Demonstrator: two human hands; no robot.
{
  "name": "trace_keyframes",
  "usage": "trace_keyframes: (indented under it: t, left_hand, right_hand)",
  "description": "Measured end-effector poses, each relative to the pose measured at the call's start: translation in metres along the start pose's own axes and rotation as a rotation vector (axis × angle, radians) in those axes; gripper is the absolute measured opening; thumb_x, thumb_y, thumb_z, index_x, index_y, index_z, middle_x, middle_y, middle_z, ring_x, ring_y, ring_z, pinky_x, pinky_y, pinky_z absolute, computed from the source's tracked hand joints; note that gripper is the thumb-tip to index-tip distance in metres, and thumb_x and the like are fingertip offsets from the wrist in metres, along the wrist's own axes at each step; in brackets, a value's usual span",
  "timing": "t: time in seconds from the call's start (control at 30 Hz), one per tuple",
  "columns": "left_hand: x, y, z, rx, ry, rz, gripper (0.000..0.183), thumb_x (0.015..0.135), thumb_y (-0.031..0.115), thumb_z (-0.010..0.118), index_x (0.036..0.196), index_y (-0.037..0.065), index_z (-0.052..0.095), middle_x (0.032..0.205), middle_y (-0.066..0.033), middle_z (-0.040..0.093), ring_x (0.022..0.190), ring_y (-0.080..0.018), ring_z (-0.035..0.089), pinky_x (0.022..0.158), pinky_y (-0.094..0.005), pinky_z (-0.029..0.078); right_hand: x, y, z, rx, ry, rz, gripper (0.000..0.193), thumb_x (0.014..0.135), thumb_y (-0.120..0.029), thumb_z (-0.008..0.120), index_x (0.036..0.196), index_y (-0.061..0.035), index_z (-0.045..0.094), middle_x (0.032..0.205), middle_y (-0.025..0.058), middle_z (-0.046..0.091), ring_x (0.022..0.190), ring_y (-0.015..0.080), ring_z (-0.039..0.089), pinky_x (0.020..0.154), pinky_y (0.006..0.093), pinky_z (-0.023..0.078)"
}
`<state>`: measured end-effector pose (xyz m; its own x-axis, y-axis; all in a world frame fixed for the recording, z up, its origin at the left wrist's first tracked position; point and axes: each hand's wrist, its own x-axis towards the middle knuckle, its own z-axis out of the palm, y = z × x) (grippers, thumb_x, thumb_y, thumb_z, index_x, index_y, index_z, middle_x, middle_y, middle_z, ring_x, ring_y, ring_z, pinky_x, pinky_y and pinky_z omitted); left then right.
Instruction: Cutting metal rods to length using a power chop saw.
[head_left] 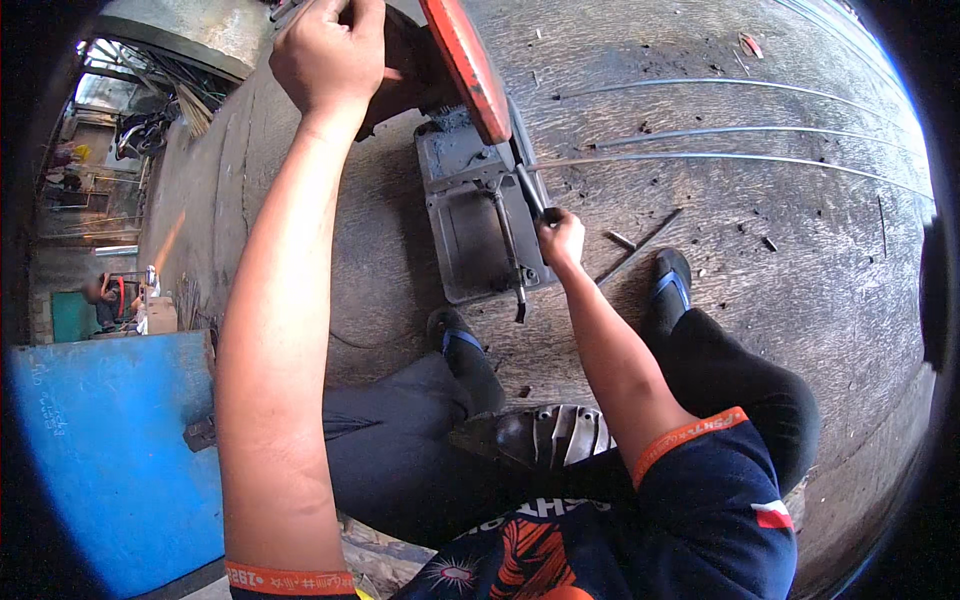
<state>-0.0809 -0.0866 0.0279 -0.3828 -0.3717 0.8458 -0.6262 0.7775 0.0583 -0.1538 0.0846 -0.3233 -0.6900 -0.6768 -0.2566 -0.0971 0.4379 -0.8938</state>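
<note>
A cut-off saw stands on the floor in front of me, with a red blade guard (470, 72) and a grey metal base (462, 250). My left hand (332, 58) is closed beside the dark motor housing (405, 62) at the saw's raised head. Its grip is partly hidden by the hand and the upper picture edge. Low at the base's right side, my right hand (562, 240) is closed around a grey metal bar (530, 188) that slants up toward the guard. A clamp screw (506, 235) runs along the base to its left.
Long thin metal rods (740, 157) reach right from the saw across the stained floor. A loose dark bar (642, 245) and short offcuts (620, 240) lie near my right foot (672, 280). A blue panel (115, 450) stands at left; another person (108, 300) is far behind it.
</note>
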Motion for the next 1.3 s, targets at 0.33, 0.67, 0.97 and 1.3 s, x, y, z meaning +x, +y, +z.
trace_keyframes:
  t: [0.33, 0.67, 0.97, 1.3]
  left_hand:
    - [-0.002, -0.001, 0.000, -0.010, 0.007, 0.000, 0.030, 0.083, 0.035, 0.058, 0.076, 0.008, 0.066, 0.062, -0.0108, 0.061, 0.059, -0.0272, 0.062, 0.055, -0.0346, 0.045]
    - [-0.001, 0.000, 0.001, 0.003, 0.024, -0.009, 0.031, 0.083, 0.036, 0.058, 0.074, 0.007, 0.065, 0.061, -0.0115, 0.061, 0.058, -0.0273, 0.061, 0.054, -0.0358, 0.045]
    - [-0.001, 0.000, 0.001, 0.013, 0.003, -0.014, 0.033, 0.082, 0.038, 0.058, 0.072, 0.007, 0.064, 0.059, -0.0110, 0.060, 0.056, -0.0276, 0.061, 0.053, -0.0360, 0.044]
    - [0.002, 0.024, -0.004, -0.072, 0.085, 0.006, 0.025, 0.081, 0.015, 0.059, 0.064, -0.003, 0.053, 0.058, -0.0152, 0.052, 0.052, -0.0287, 0.052, 0.051, -0.0382, 0.039]
  right_hand:
    - [0.017, -0.044, -0.007, 0.160, 0.063, -0.124, 0.025, 0.071, -0.014, 0.069, 0.091, 0.0001, 0.067, 0.084, 0.0187, 0.067, 0.078, 0.0289, 0.066, 0.074, 0.0353, 0.049]
    - [0.014, -0.038, -0.005, 0.157, 0.029, -0.105, 0.024, 0.070, -0.015, 0.069, 0.089, 0.0003, 0.067, 0.083, 0.0188, 0.067, 0.079, 0.0312, 0.066, 0.075, 0.0357, 0.049]
    - [0.011, -0.035, -0.004, 0.155, 0.036, -0.112, 0.026, 0.070, -0.014, 0.069, 0.092, -0.0002, 0.067, 0.084, 0.0189, 0.067, 0.081, 0.0313, 0.066, 0.076, 0.0353, 0.049]
    - [0.013, -0.031, 0.000, 0.156, 0.055, -0.120, 0.026, 0.070, -0.015, 0.070, 0.092, -0.0006, 0.067, 0.082, 0.0191, 0.067, 0.079, 0.0309, 0.066, 0.074, 0.0352, 0.049]
